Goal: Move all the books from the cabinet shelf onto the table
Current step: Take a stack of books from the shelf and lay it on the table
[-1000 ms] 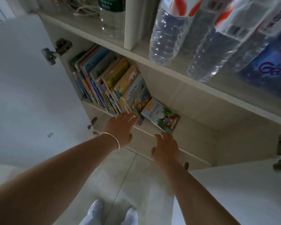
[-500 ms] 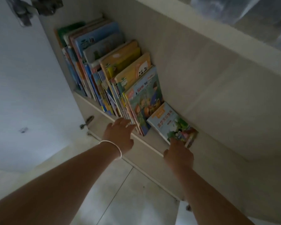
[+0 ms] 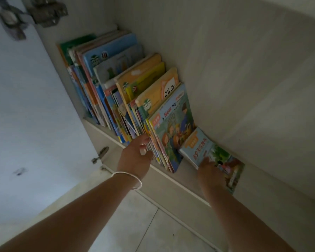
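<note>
A row of thin picture books (image 3: 127,91) stands on the cabinet shelf (image 3: 185,171), packed from its left end to about the middle, their lower spines crowding the front edge. The left hand (image 3: 135,157), a bracelet (image 3: 130,179) on its wrist, reaches into the right part of the row; its thumb and fingertips lie against the book edges, seemingly pinching a few, though the fingers themselves are mostly hidden behind the hand. One small book (image 3: 207,151) lies tilted just right of the row, leaning toward the back wall. The right hand (image 3: 210,174) rests on its near cover, fingers spread flat over it; whether the thumb hooks beneath cannot be told. The open door (image 3: 25,106) fills the left, its upper hinge (image 3: 36,13) cut off and blurred.
</note>
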